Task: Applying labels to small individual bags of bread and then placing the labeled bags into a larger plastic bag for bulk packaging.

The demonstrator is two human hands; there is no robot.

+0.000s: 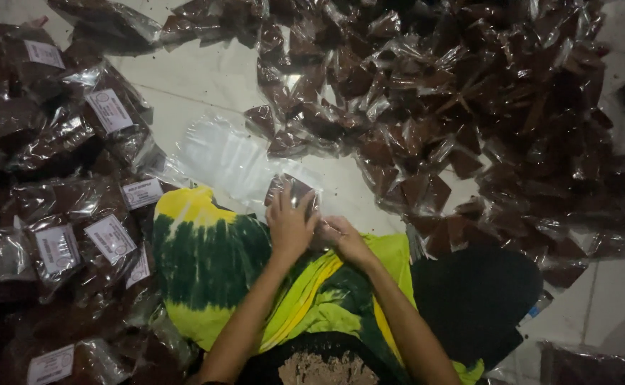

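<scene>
So you've got that huge heap of small clear plastic packets of dark brown triangular pieces (469, 107) sprawling over the whole upper right of the frame, on the white tiled floor (198, 78). Down the left edge sits the stack of bigger clear bags with white paper labels (63, 214). Your lap, in yellow and green tie-dye cloth (212, 264), fills the lower middle. Just above it, a flat pile of empty clear plastic bags (227, 160) lies on the floor. Your left hand (289, 227) is curled over one small clear packet of brown pieces (292, 191) at center frame, gripping it. Your right hand (346, 239) is tucked just beside it, fingers bent, touching that same packet's lower edge.
</scene>
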